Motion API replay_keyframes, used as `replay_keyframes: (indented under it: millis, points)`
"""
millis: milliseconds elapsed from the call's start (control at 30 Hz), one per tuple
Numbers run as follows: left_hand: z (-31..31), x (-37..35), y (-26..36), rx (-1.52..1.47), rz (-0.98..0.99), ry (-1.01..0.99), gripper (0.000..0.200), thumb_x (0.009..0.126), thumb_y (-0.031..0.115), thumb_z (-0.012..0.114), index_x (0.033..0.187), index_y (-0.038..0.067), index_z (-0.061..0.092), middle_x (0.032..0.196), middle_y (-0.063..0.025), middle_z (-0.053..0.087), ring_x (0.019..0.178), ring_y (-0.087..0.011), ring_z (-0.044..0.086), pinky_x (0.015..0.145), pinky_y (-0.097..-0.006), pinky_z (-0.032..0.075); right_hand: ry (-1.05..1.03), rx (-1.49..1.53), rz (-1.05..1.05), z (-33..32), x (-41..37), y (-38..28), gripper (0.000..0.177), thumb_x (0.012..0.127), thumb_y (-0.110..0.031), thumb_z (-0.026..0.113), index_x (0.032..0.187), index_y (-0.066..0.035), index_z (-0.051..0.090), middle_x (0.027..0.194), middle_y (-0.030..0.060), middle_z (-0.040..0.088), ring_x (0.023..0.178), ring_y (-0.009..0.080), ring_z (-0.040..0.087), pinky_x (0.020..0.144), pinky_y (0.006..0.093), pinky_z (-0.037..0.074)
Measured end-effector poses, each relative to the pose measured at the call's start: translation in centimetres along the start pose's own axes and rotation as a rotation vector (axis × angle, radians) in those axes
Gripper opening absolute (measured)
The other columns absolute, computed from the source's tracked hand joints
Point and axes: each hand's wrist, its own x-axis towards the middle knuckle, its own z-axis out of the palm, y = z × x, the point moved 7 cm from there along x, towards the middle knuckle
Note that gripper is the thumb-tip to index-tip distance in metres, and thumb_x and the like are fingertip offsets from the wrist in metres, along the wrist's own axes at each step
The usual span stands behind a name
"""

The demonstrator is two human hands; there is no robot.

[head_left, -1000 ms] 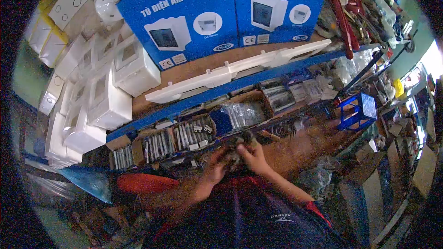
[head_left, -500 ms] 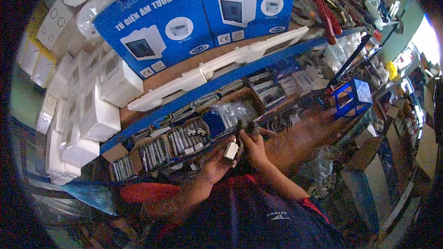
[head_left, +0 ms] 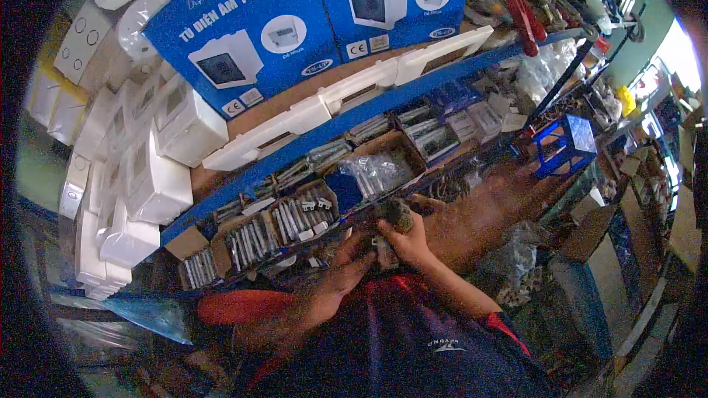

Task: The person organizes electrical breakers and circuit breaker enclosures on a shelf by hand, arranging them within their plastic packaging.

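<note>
My left hand is in front of my body at the shelf's lower edge, its fingers curled toward the right hand. Between the two hands is a small rectangular block, now dull and shadowed; the left fingers appear to hold its side, though blur hides the grip. My right hand is closed around a dark, greyish, fuzzy-looking thing, perhaps a rag or brush, whose top sticks out above the thumb. Just beyond the hands stand open cartons of slim packaged parts, with small white pieces on top.
Above are blue distribution box cartons and white plastic frames along a shelf edge. White boxes are stacked at left. A blue stool stands at right, near clear plastic bags and cardboard.
The white block has turned from a bright face to a shadowed one and moved right, between my hands. My right hand has shifted slightly down, and the dark thing now shows its rounded top.
</note>
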Motion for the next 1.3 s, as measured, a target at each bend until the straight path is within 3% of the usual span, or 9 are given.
replay_keyframes:
  millis: [100,400,600,733,833,933,1033,1100,1300]
  points:
    - [-1.2,-0.2,-0.1,-0.27,-0.018,0.202,0.043,0.082,0.009,0.064,0.122,0.005,0.048,0.118,-0.0071,0.053,0.111,-0.0212,0.05,0.095,-0.0351,0.04,0.028,-0.008,-0.135,1.4,-1.0,0.0,0.043,0.08,-0.009,0.068,0.118,-0.001,0.049,0.107,0.0068,0.061,0.099,0.0148,0.056,0.086,0.0294,0.045]
    - [-3.9,-1.6,0.7,-0.159,0.073,0.288,0.042,0.08,0.014,0.067,0.118,0.01,0.048,0.105,-0.0052,0.057,0.093,-0.0206,0.059,0.079,-0.0333,0.052,-0.047,-0.505,-0.536,3.7,-2.6,-0.6,0.053,0.066,-0.007,0.072,0.115,-0.001,0.054,0.119,0.016,0.055,0.109,0.0273,0.056,0.091,0.0326,0.043]
    - [-5.3,-3.9,0.5,-0.259,0.06,0.368,0.033,0.075,0.009,0.071,0.105,0.009,0.056,0.106,-0.0025,0.058,0.096,-0.0164,0.057,0.08,-0.0306,0.047,-0.141,-0.561,-0.485,5.7,-3.6,0.7,0.054,0.061,-0.005,0.07,0.113,-0.001,0.055,0.121,0.0172,0.055,0.109,0.0317,0.056,0.091,0.0344,0.044]
    - [-6.0,-5.5,2.0,0.179,0.186,0.346,0.034,0.075,0.011,0.071,0.106,0.008,0.058,0.109,-0.0027,0.058,0.103,-0.0178,0.054,0.089,-0.0339,0.043,0.086,-0.129,-0.272,7.1,-4.2,1.9,0.038,0.078,-0.007,0.063,0.112,0.002,0.052,0.106,0.011,0.058,0.097,0.0212,0.058,0.085,0.0308,0.046]
    - [-6.5,-6.4,1.4,0.002,0.065,0.275,0.033,0.076,0.013,0.07,0.107,0.007,0.059,0.112,-0.0038,0.057,0.107,-0.0185,0.052,0.095,-0.0352,0.039,0.13,-0.468,-0.311,8.8,-5.5,0.6,0.03,0.083,-0.01,0.059,0.11,0.002,0.052,0.101,0.0082,0.058,0.091,0.0164,0.056,0.081,0.0298,0.046]
    - [-6.4,-8.3,3.0,0.211,-0.036,0.174,0.033,0.078,0.016,0.07,0.108,0.005,0.059,0.115,-0.005,0.056,0.108,-0.0186,0.052,0.096,-0.0346,0.039,0.193,-0.326,-0.241,9.4,-6.1,2.0,0.026,0.086,-0.014,0.059,0.107,0.0,0.052,0.099,0.0064,0.059,0.089,0.0132,0.054,0.077,0.0297,0.046]
    - [-6.4,-9.5,4.0,0.332,-0.028,-0.007,0.038,0.079,0.019,0.071,0.11,0.004,0.056,0.113,-0.0066,0.056,0.104,-0.0186,0.054,0.093,-0.0338,0.041,0.208,-0.403,0.044,9.2,-6.7,6.6,0.044,0.084,-0.021,0.065,0.119,0.001,0.05,0.105,0.0096,0.063,0.096,0.0189,0.059,0.087,0.0303,0.044]
    - [-5.0,-10.3,6.1,0.612,0.121,-0.088,0.043,0.077,0.019,0.073,0.112,0.003,0.053,0.11,-0.0073,0.057,0.102,-0.0187,0.055,0.091,-0.0335,0.043,0.334,-0.086,0.244,10.0,-7.7,7.4,0.039,0.087,-0.024,0.06,0.117,0.0,0.053,0.103,0.0082,0.062,0.094,0.0182,0.059,0.084,0.0304,0.045]
    - [-9.1,-10.0,-2.6,0.083,0.058,0.031,0.049,0.075,0.022,0.075,0.112,0.003,0.05,0.104,-0.0074,0.059,0.098,-0.0181,0.057,0.089,-0.0333,0.044,0.478,0.083,0.311,10.8,-10.6,9.5,0.034,0.093,-0.03,0.052,0.11,-0.001,0.056,0.101,0.0061,0.061,0.089,0.016,0.056,0.079,0.0305,0.044]
